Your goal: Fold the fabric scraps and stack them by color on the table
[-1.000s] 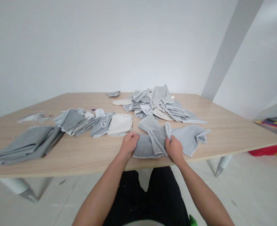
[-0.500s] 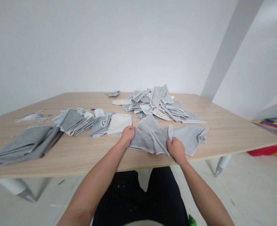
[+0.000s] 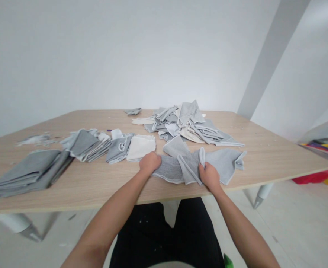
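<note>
Near the table's front edge lies a long, crumpled piece of grey fabric (image 3: 168,169) with pale edges. My left hand (image 3: 150,162) is closed on its left end. My right hand (image 3: 209,175) grips a raised fold around its middle, and the rest of the piece (image 3: 222,162) spreads out to the right of that hand. A smaller grey flap (image 3: 176,146) rests just behind, partly under it or joined to it; I cannot tell which. Beside my left hand sits a cream folded cloth stack (image 3: 141,147).
A loose heap of grey and cream fabric pieces (image 3: 180,121) lies at the back of the wooden table (image 3: 102,182). Folded grey cloths (image 3: 27,171) and smaller stacks (image 3: 87,143) stand at left, with white scraps (image 3: 37,139) behind. Red and yellow items (image 3: 317,175) are on the floor at right.
My left hand has shifted slightly left and down and turned over the fabric's end, drawing that side flatter and narrower. My right hand stays nearly in place on the fold.
</note>
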Available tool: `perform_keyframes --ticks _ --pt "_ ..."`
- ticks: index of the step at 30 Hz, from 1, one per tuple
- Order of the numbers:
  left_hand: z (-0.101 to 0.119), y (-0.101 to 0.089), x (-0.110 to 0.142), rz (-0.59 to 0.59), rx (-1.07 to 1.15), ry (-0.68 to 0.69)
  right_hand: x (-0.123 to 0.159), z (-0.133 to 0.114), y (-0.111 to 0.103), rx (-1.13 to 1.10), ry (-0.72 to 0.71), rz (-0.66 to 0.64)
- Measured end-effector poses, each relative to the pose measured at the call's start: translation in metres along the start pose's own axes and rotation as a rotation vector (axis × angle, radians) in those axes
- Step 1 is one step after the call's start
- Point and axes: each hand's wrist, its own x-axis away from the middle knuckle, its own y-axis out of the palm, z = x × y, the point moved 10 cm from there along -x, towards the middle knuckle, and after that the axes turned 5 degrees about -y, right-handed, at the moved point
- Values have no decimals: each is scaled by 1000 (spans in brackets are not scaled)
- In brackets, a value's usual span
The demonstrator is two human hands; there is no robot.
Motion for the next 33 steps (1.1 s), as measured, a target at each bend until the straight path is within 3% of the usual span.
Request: perform_keyframes --ticks 3,7,10,13,15,19,22,25,28,30,33 --pt "10 -17 16 78 -17 65 3 -5 -8 -95 -56 71" --pt "43 -33 40 82 213 331 14 -29 -37 -488 -228 260" --pt "61 -34 54 -33 493 432 21 -49 -56 -715 -291 320" --pt "68 -22 65 -274 949 327 21 -64 -64 -895 -271 347" --pt "72 -17 71 -371 1149 230 18 -73 -61 -1011 -255 337" --pt "71 -27 73 -296 1215 155 7 -88 -36 -1237 -216 222" --pt "63 -24 69 -290 1213 71 4 -98 -18 -1458 -182 114" --pt "61 -12 69 -394 1290 32 6 -110 -4 -1661 -144 -25" --pt "69 -6 74 -535 1448 88 11 -116 2 -1730 -127 -121" --pt "69 -9 70 -507 1506 116 11 -116 4 -1728 -136 -142" --pt "56 -18 55 -297 1354 129 8 -110 11 -1633 -135 -117"
